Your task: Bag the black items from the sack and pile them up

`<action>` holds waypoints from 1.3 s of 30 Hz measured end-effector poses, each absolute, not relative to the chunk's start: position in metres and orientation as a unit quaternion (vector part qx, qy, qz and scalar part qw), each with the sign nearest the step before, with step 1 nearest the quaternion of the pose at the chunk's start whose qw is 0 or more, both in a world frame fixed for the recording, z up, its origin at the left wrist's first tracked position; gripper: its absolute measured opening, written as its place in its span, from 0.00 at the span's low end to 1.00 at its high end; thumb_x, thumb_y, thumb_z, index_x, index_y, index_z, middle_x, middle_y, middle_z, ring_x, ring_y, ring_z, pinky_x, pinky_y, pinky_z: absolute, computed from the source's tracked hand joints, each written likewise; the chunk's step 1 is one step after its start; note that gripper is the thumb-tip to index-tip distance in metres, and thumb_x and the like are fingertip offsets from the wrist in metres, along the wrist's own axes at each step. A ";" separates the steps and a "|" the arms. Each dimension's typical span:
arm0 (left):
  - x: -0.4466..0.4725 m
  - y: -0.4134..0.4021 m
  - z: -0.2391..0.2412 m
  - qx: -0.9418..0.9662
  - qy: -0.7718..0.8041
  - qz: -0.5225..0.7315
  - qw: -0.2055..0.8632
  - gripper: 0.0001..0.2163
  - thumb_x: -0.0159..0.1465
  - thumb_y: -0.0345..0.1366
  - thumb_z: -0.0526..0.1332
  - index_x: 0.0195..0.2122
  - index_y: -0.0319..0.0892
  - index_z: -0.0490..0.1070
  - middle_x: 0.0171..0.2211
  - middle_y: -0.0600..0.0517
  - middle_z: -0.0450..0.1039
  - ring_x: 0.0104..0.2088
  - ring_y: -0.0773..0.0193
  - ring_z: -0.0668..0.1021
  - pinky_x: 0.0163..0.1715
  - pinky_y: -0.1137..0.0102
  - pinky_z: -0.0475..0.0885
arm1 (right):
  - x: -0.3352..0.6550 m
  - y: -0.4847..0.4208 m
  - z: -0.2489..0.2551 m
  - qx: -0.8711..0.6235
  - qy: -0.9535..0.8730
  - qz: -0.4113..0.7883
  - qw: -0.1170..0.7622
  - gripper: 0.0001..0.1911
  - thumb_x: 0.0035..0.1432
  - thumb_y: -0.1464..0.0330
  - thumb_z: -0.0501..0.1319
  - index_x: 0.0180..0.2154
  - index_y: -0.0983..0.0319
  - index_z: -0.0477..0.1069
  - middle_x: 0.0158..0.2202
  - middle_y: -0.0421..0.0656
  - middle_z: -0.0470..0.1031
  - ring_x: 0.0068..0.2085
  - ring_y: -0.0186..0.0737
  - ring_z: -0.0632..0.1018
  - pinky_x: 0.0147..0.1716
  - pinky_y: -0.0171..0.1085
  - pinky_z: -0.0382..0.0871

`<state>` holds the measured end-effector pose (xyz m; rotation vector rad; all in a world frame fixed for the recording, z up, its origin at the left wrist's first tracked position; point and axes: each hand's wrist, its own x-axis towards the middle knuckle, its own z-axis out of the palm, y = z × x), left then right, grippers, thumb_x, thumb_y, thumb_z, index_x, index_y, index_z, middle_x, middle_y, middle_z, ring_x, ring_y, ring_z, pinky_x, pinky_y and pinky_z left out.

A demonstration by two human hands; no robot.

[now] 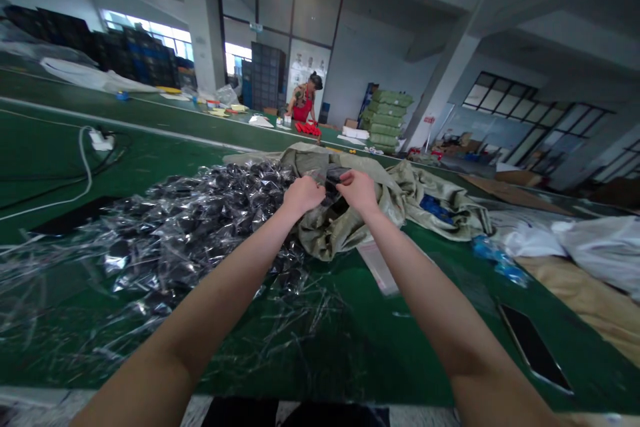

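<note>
My left hand [305, 195] is closed at the mouth of an olive-green woven sack [325, 243], beside a heap of dark items in clear plastic wrap [200, 213]. What its fingers hold is hidden. Just to the right, my right hand [358, 191] has its fingers pinched at a dark grey item [334, 177] in the sack's opening; the exact kind of this item cannot be made out. Under my right forearm lies a stack of flat clear plastic bags [377, 267].
Thin plastic strips [300, 327] litter the green table [395, 360]. A phone [535, 347] lies at right, near white bags [595, 247]. A white plug with cables [100, 140] sits at left. Across the tables stands a person in a red apron [303, 110].
</note>
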<state>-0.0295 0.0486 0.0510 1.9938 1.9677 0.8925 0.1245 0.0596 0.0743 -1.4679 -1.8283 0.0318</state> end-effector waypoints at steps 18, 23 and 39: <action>-0.010 0.053 0.057 0.644 0.666 0.364 0.096 0.16 0.63 0.41 0.54 0.39 0.37 0.79 0.42 0.35 0.79 0.46 0.49 0.80 0.44 0.64 0.72 | 0.133 0.065 0.089 -0.577 -0.691 -0.015 0.435 0.10 0.46 0.74 0.60 0.35 0.63 0.72 0.30 0.43 0.78 0.36 0.45 0.79 0.43 0.41 0.70; -0.006 0.053 0.053 0.655 0.651 0.371 0.096 0.15 0.62 0.38 0.54 0.37 0.38 0.79 0.40 0.36 0.79 0.44 0.49 0.80 0.43 0.64 0.72 | 0.145 0.071 0.081 -0.596 -0.689 0.017 0.413 0.10 0.44 0.73 0.62 0.33 0.63 0.73 0.31 0.42 0.78 0.36 0.43 0.79 0.42 0.40 0.70; 0.009 0.071 0.029 0.643 0.665 0.358 0.124 0.17 0.62 0.39 0.52 0.40 0.40 0.79 0.43 0.36 0.79 0.45 0.47 0.80 0.44 0.61 0.71 | 0.150 0.094 0.059 -0.578 -0.693 0.014 0.431 0.11 0.45 0.73 0.61 0.35 0.62 0.72 0.29 0.41 0.78 0.34 0.44 0.78 0.42 0.42 0.71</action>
